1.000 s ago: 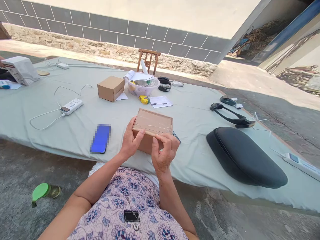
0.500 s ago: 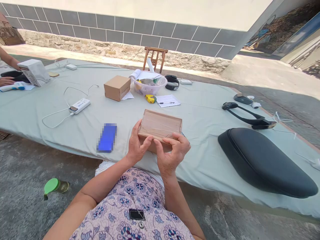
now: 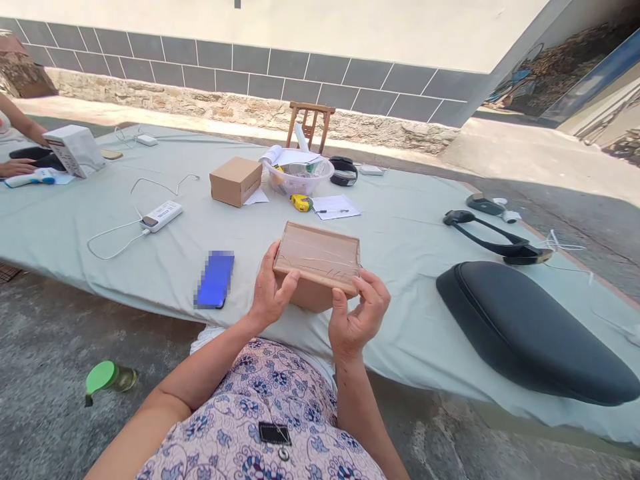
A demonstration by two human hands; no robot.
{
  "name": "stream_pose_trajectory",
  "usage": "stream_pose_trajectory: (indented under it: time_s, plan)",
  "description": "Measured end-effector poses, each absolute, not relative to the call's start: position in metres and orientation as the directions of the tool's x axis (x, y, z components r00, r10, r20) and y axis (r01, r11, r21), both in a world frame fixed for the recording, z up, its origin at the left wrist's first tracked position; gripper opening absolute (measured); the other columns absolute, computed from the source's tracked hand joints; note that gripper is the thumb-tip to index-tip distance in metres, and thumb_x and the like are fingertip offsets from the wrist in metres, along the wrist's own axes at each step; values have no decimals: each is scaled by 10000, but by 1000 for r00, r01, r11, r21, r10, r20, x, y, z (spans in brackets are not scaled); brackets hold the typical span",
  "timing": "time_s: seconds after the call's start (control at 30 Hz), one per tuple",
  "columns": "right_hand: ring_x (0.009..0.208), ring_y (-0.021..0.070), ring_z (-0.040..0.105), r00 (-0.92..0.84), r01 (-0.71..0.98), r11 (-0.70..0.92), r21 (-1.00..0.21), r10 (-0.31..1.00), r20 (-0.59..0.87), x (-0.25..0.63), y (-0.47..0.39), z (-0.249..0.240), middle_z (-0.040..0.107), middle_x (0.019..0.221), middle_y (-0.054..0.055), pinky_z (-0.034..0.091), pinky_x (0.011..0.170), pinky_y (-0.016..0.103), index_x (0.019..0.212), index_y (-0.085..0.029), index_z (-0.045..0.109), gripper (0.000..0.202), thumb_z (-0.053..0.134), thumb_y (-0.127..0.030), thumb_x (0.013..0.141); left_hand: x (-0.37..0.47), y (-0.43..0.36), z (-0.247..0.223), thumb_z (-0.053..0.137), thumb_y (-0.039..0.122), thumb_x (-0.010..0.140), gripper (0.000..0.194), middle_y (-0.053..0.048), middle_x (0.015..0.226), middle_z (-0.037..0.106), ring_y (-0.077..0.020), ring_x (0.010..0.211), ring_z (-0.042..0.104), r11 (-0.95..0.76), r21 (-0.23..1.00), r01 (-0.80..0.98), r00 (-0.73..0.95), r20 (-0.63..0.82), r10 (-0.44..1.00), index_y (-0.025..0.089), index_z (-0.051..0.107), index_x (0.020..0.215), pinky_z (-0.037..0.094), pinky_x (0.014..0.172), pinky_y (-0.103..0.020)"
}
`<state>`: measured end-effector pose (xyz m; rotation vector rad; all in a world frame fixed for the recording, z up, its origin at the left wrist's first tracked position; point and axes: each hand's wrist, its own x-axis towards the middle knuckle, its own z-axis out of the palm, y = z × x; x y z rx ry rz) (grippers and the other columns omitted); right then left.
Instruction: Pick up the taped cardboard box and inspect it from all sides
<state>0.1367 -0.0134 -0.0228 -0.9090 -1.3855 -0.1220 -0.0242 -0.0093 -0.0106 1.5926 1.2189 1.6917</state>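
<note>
A brown cardboard box (image 3: pixel 317 257) with a shiny, wrinkled clear film or tape over its top is at the table's near edge, in front of my body. My left hand (image 3: pixel 270 288) grips its left side, the thumb lying along the front upper edge. At the front right corner, my right hand (image 3: pixel 361 313) pinches the rim between thumb and fingers. Whether the box's underside rests on the cloth I cannot tell. To the left of my left hand lies a phone-shaped thing (image 3: pixel 215 280), blurred out in blue.
On the cloth-covered table (image 3: pixel 400 220) stand another cardboard box (image 3: pixel 235 181), a plastic basin (image 3: pixel 300 175), a yellow tape measure (image 3: pixel 301 203) and a white power bank (image 3: pixel 163 216) with cable. A black padded seat (image 3: pixel 535 330) lies right. A co-worker's hand (image 3: pixel 17 168) shows far left.
My right hand has slid right along the box's front edge to the corner, its thumb now farther from the left thumb. The box has tilted slightly, showing more of its front.
</note>
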Motion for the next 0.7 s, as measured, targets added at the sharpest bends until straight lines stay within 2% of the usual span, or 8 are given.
stream_pose_trajectory:
  time_s: [0.1, 0.23, 0.37, 0.43, 0.5, 0.6, 0.7]
  plan:
    - [1207, 272, 595, 309, 399, 628, -668, 594, 743, 142, -4, -39, 592, 1250, 140, 571, 849, 416, 1229, -230, 557, 350, 576, -410, 930, -31, -6, -7, 513, 496, 937, 620, -142, 1504, 484, -278, 1391, 467, -442, 880, 174, -216, 472, 855, 205, 375, 1467, 375, 1167, -419]
    - [1150, 265, 631, 247, 302, 445, -843, 818, 520, 145, 7, -64, 650, 1228, 145, 551, 904, 429, 1219, -197, 594, 477, 503, -558, 920, -45, 3, -7, 499, 517, 933, 594, -129, 1471, 518, -274, 1373, 487, -397, 909, 129, -312, 417, 854, 206, 410, 1431, 398, 1146, -405]
    - [1208, 300, 604, 238, 351, 217, -911, 920, 311, 146, 11, -84, 638, 1322, 173, 510, 965, 459, 1311, -180, 571, 694, 454, -700, 867, -59, 11, -16, 467, 522, 935, 565, -116, 1453, 538, -259, 1363, 500, -389, 918, 77, -383, 388, 839, 208, 435, 1404, 419, 1126, -376]
    - [1100, 311, 647, 242, 384, 98, -918, 949, 202, 146, 9, -86, 694, 1213, 165, 516, 912, 461, 1345, -176, 559, 770, 425, -747, 847, -62, 13, -20, 454, 525, 934, 554, -103, 1453, 540, -254, 1356, 506, -386, 922, 39, -405, 367, 837, 223, 450, 1398, 432, 1106, -371]
    - [923, 295, 675, 229, 363, 23, -931, 967, 113, 147, 5, -83, 728, 1065, 143, 532, 791, 428, 1374, -166, 541, 808, 411, -762, 844, -62, 14, -21, 481, 528, 916, 546, -87, 1438, 552, -256, 1348, 509, -385, 922, -47, -429, 329, 841, 241, 479, 1380, 452, 1069, -359]
    - [832, 267, 653, 260, 335, 23, -942, 959, 116, 152, -4, -70, 716, 966, 117, 514, 694, 376, 1398, -156, 516, 799, 412, -741, 863, -55, 14, -19, 579, 511, 855, 527, -66, 1376, 593, -255, 1308, 527, -376, 876, -303, -456, 213, 864, 261, 529, 1317, 492, 951, -308]
    - [883, 264, 640, 341, 403, 99, -910, 906, 250, 164, -12, -53, 698, 964, 108, 506, 750, 380, 1368, -164, 545, 764, 412, -731, 873, -44, 17, -22, 604, 507, 823, 484, -58, 1296, 623, -239, 1186, 578, -274, 791, -548, -370, 65, 927, 264, 567, 1240, 501, 776, -266]
